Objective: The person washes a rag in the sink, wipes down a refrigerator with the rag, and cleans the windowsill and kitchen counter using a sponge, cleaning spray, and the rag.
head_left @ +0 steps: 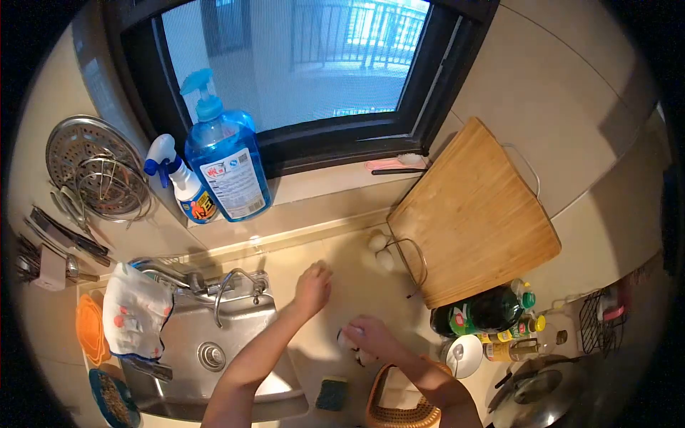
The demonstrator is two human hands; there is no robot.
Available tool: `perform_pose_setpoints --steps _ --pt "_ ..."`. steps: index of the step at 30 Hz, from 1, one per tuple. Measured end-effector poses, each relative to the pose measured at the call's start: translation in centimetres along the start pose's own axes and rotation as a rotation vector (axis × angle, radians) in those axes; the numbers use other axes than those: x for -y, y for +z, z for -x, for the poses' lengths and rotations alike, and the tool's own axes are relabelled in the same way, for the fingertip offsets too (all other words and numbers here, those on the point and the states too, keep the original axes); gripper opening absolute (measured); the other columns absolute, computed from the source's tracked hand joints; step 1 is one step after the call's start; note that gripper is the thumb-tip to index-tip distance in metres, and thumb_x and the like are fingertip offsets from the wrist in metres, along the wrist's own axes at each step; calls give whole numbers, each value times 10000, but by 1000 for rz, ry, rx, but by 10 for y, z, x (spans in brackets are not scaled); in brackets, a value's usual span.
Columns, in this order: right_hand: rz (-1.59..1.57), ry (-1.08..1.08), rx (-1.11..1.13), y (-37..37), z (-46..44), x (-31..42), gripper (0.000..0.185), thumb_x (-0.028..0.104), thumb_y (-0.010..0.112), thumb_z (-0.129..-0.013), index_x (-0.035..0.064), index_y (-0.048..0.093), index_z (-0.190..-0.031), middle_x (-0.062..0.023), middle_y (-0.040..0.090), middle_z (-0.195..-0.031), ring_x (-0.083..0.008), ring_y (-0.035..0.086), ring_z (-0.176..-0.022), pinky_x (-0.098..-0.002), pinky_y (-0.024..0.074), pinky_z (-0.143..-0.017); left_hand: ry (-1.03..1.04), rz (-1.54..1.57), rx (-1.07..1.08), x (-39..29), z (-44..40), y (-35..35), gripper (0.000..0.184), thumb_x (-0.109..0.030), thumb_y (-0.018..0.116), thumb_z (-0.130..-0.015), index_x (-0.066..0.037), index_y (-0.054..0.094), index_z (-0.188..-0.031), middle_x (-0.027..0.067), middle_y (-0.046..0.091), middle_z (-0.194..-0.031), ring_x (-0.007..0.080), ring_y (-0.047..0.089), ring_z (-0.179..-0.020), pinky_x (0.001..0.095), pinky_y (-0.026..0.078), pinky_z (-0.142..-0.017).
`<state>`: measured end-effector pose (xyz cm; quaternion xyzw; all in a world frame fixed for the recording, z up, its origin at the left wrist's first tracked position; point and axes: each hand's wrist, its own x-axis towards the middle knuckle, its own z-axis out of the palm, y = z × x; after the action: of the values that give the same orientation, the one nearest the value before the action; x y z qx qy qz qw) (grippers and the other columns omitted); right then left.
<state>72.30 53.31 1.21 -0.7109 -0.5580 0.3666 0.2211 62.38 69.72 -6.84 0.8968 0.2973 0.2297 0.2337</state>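
Note:
My left hand (314, 291) is over the pale counter, just right of the sink, with its fingers curled together. Whatever its fingertips may hold is too small to make out. Lower and to the right, my right hand (369, 338) is closed round a small white and dark thing (345, 342), mostly hidden by the fingers. A green and yellow sponge (332, 394) lies below that hand on the counter. Under my right forearm is a brown woven basket (378, 401). Two whitish round things (384, 260) rest by the wall, beyond both hands.
The steel sink (246, 349) with its faucet (227, 289) is at left, a patterned cloth (135, 314) over its edge. A wooden cutting board (478, 221) leans at right. Bottles (485, 314), a white bowl (464, 357) and a lidded pan (539, 396) stand below it. A blue soap bottle (228, 164) is on the sill.

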Motion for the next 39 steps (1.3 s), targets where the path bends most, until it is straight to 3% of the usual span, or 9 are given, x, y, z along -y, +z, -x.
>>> perform_pose_setpoints --steps 3,5,7,16,19,27,33,37,39 --pt "378 -128 -189 15 -42 -43 255 261 484 -748 45 565 -855 -130 533 -807 -274 498 -834 -372 417 -696 -147 73 170 -17 -66 24 240 -88 480 -727 -76 532 -961 130 518 -1009 284 500 -935 360 428 -759" --pt "531 -195 -302 25 -57 -57 215 220 506 -723 58 562 -853 -128 523 -850 -294 488 -857 -371 418 -697 -43 -33 182 -10 -102 56 223 -105 458 -744 -73 539 -949 138 531 -991 287 518 -908 366 437 -746" --pt "959 -179 -27 34 -64 -57 264 229 494 -700 72 542 -906 -135 492 -942 -310 447 -926 -408 417 -725 68 -146 180 -4 -128 79 215 -123 435 -760 -70 547 -936 146 544 -973 290 535 -881 373 445 -733" --pt "686 -364 -151 28 -76 -68 256 231 485 -683 78 541 -880 -108 502 -908 -265 468 -895 -405 415 -719 10 -329 383 20 -120 81 177 -141 424 -779 -69 553 -877 133 600 -756 267 593 -717 379 464 -607" --pt "627 -427 -127 15 -72 -53 237 222 486 -677 82 542 -860 -107 508 -879 -267 474 -873 -407 423 -700 -30 -301 321 8 -92 14 164 -162 439 -786 -71 550 -865 138 591 -664 266 589 -628 388 457 -552" --pt "725 -423 -250 27 -76 -68 236 198 495 -637 73 531 -834 -100 508 -822 -261 482 -833 -404 439 -629 131 -124 -303 -41 -140 -62 125 -202 488 -782 -96 531 -832 124 539 -533 292 543 -499 376 413 -435" --pt "730 -424 -253 35 -79 -79 237 202 497 -634 64 518 -825 -104 500 -825 -251 477 -831 -395 446 -616 288 -101 -451 -47 -218 -43 113 -190 486 -772 -90 520 -735 127 536 -577 313 537 -524 396 420 -462" --pt "696 -392 -194 29 -75 -73 217 204 496 -647 67 515 -814 -100 494 -817 -249 470 -839 -391 442 -633 262 -169 -346 -50 -243 -39 118 -197 494 -760 -90 517 -716 125 537 -566 300 543 -521 393 420 -455" --pt "718 -403 -219 31 -76 -75 210 204 498 -647 69 517 -807 -99 492 -814 -249 470 -837 -389 443 -632 305 -248 -358 -48 -248 -36 18 -82 496 -688 -75 489 -703 110 546 -562 271 560 -516 367 430 -445"
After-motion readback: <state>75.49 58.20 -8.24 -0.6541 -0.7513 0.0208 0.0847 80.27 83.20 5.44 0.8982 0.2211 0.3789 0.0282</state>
